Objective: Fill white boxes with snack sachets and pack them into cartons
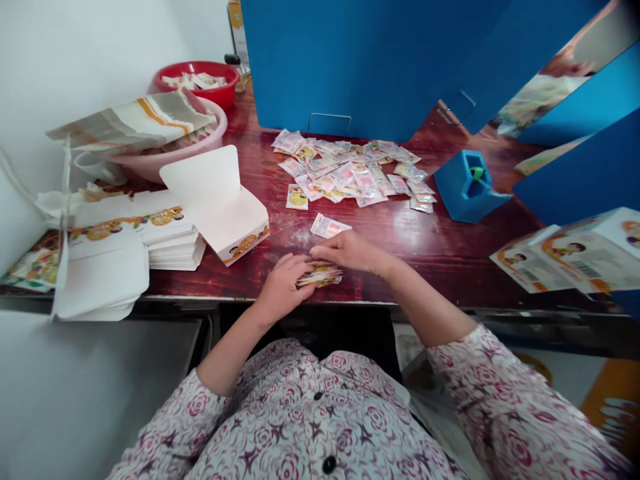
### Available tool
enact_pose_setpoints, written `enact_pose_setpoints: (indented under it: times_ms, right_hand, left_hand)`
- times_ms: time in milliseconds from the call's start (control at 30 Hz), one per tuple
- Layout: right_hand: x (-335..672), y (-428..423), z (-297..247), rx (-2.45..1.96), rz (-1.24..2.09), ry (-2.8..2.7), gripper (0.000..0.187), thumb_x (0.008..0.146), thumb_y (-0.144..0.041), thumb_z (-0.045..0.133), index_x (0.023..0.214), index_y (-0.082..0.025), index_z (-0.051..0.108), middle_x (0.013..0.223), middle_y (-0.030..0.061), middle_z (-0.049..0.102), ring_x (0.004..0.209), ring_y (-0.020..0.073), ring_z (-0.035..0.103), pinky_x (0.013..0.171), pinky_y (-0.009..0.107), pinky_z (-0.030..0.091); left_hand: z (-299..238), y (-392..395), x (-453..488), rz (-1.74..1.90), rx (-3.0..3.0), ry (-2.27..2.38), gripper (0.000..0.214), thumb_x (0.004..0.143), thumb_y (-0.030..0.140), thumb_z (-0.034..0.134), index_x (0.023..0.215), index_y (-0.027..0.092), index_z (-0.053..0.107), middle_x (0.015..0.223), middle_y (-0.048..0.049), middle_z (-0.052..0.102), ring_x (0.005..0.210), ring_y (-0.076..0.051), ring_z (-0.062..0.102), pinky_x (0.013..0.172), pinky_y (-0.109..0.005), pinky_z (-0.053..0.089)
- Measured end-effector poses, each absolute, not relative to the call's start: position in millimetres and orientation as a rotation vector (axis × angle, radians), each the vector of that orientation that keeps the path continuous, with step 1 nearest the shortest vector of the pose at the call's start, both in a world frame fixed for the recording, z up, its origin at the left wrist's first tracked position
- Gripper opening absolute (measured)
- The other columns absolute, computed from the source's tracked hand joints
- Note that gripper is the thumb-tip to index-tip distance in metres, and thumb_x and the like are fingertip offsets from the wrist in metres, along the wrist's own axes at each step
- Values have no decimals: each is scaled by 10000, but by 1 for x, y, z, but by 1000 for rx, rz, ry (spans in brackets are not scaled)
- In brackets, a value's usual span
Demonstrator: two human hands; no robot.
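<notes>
Left hand (283,287) and right hand (350,252) hold printed sachets (320,275).

From a camera worn on the person's head, the single view is directed forward and down over a pink floral blouse (320,413). A dark red wooden table (450,267) is seen from close above its near edge, with the left hand (283,290) and right hand (350,252) centred.

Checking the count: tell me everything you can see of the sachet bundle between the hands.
The sachet bundle is a small, slightly fanned stack of flat, glossy packets printed yellow, orange and pink, the text unreadable. It sits near the front edge of the red wooden table, its left end against the left hand, the right hand just above it.
</notes>
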State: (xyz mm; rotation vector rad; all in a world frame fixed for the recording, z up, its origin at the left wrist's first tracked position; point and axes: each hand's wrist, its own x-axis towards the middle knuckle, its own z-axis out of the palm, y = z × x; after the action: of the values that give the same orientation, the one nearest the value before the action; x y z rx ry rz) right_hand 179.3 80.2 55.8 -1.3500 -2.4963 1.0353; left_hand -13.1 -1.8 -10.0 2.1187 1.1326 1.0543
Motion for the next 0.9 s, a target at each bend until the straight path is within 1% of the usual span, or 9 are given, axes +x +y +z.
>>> enact_pose_setpoints:
  times_ms: [100, 167, 233, 400, 533, 667, 733, 800, 900]
  right_hand:
    - [179, 99, 50, -1715, 513, -2392, 425, 995, -453, 460, 900, -158, 750, 838, 75, 723, 772, 199, 639, 683, 284, 441]
    - [176, 112, 44, -1878, 189, -2415, 333, 946, -403, 577, 1064, -137, 739, 1056, 150, 721, 963, 276, 651, 809, 341, 467]
    - [174, 122, 38, -1956, 83, -2466, 362, 883, -375, 670, 1134, -118, 720, 1177, 201, 682, 1090, 332, 620, 908, 402, 463]
    - [178, 125, 28, -1931, 408, -2280, 231, 819, -274, 713, 1027, -175, 721, 1049, 99, 718, 960, 238, 654, 859, 338, 493]
    - [180, 107, 25, -1564, 652, -2219, 278, 762, -204, 738, 1036, -174, 698, 1049, 59, 716, 896, 175, 647, 818, 273, 493]
    - [180, 84, 34, -1261, 984, -2315, 286, 857, -227, 639, 1136, -243, 703, 1040, 0, 742, 907, 148, 662, 848, 256, 491]
    - [180, 73, 44, -1210, 1139, -2327, 212, 913, -288, 585, 1050, -246, 741, 985, -10, 753, 887, 148, 671, 830, 254, 498]
    - [178, 63, 54, -1149, 1264, -2318, 254, 951, -345, 530, 988, -247, 761, 949, -14, 755, 864, 153, 676, 805, 262, 510]
    - [176, 60, 62, -998, 1450, -2321, 339, 976, -426, 479, 1008, -245, 764, 983, -6, 754, 890, 170, 681, 811, 290, 527]
  left_hand:
    - [-6, -3, -13, 989, 1966, 1154, 284, 841, 187, 674, 1120, 214, 634, 1097, -64, 718, 1008, -203, 681, 950, -404, 537]
    - [-5, -3, -13, 965, 1840, 1232, 525, 812, 213, 718, 1306, 227, 542, 1130, -70, 717, 1006, -206, 691, 928, -382, 543]
    - [-4, -2, -13, 945, 1753, 1292, 693, 779, 233, 752, 1404, 231, 454, 1151, -74, 717, 1009, -215, 700, 923, -381, 544]
    - [-6, 2, -13, 945, 1893, 1244, 263, 790, 203, 713, 1048, 206, 668, 1060, -56, 722, 977, -213, 682, 903, -373, 539]
    - [-7, -1, -13, 1000, 1967, 1195, 249, 804, 176, 699, 1051, 196, 669, 1043, -62, 695, 966, -201, 669, 897, -372, 552]
    - [-10, -5, -13, 1074, 2037, 1231, 292, 815, 175, 695, 1106, 201, 685, 1290, -129, 594, 1166, -246, 624, 1005, -444, 528]
    - [-11, -5, -13, 1099, 2071, 1246, 269, 823, 185, 691, 1092, 201, 693, 1508, -158, 431, 1314, -293, 533, 1072, -492, 480]
    - [-12, -4, -14, 1098, 2112, 1234, 251, 820, 178, 683, 1070, 198, 696, 1597, -153, 323, 1399, -332, 444, 1102, -529, 447]
    - [-12, -3, -13, 1043, 2163, 1196, 319, 804, 165, 681, 1117, 227, 679, 1413, -128, 562, 1316, -318, 521, 1078, -548, 463]
